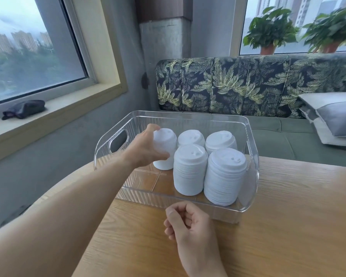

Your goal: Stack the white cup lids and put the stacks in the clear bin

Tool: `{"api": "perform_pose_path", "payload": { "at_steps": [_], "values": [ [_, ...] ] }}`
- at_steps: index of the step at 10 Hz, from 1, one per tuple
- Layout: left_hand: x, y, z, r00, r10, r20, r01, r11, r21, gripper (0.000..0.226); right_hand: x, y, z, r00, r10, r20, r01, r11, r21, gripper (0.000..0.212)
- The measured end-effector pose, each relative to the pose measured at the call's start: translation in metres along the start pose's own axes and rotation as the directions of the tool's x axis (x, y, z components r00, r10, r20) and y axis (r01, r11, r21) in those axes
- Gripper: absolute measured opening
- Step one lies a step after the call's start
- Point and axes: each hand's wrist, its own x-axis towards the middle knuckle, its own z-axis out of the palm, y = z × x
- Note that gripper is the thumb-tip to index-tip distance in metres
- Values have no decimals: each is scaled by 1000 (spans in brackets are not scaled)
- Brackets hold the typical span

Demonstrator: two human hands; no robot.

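- The clear bin (144, 194) stands on the wooden worktop (288, 226), its far end toward a sofa (248, 86) with a leaf pattern.
- Five stacks of white cup lids stand upright inside the bin: three in a far row and two in a near row.
- The left hand (146, 146) reaches in over the bin's left wall, beside the handle cut-out (118, 140), and grasps the far-left stack (166, 140). The fingers curl over its top edge and the thumb lies across its near side.
- The base of that stack sits at the bin floor; whether it rests fully on it I cannot tell.
- The far-middle stack (191, 136) and the far-right stack (220, 140) stand side by side, just beside the grasped one.
- The near-middle stack (189, 170) and the near-right stack (225, 176) stand in front, close together, the near-right one close against the bin's right wall.
- The near-left corner of the bin floor shows the worktop through it.
- The right hand (185, 222) sits just in front of the bin's near wall, clenched into a loose fist with the thumb laid against the fingers, holding nothing.
- A grey cushion (338, 116) lies on the sofa at the right.
- Two potted plants (270, 31) stand on the sill behind the sofa.
- A dark pouch (24, 108) lies on the window sill at the left.
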Motion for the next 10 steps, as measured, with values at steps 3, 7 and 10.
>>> {"api": "perform_pose_path", "payload": {
  "at_steps": [3, 7, 10],
  "values": [
    [-2, -9, 5, 999, 25, 41, -27, 999, 36, 82, -1, 2, -2, 1000, 0, 15, -1, 996, 94, 19],
    [-14, -20, 11, 995, 74, -67, -66, 992, 105, 81, -1, 3, -2, 1000, -18, -10, 19, 996, 89, 20],
    [-57, 12, 5, 908, 278, -313, -171, 929, 329, 22, -7, 5, -2, 997, -16, -70, 19, 999, 38, 22]
  ]
}}
